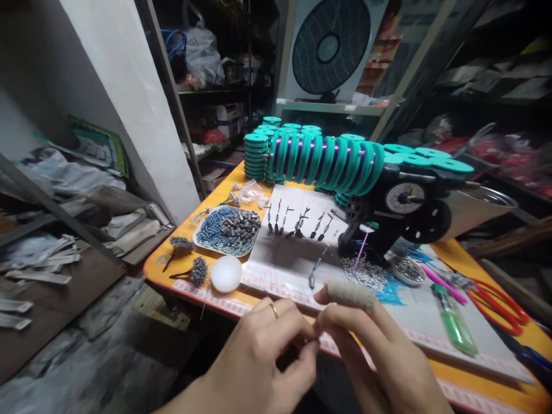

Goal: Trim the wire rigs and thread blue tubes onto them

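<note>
At the table's near edge, left hand (263, 356) and right hand (379, 351) pinch one small rig (311, 280); seven finished rigs (297, 221) lie beyond, many sinkers (235, 227) unused.

Pinched item between fingertips (311, 339) indiscernible

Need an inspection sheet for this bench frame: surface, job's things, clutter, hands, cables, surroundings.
Surface: orange table with a white mat on it.
Job's things: small dark piece, too small to identify, pinched between both hands; rigged pieces in a row on the mat; tray of blue tubes and grey weights.
Clutter: teal spools, black winder, white egg-shaped object, green lighter, red scissors.
Hands: left hand wears a ring; right hand has a wrapped forefinger.
Cables: nothing seen.
Surroundings: fan, cluttered shelves.
</note>
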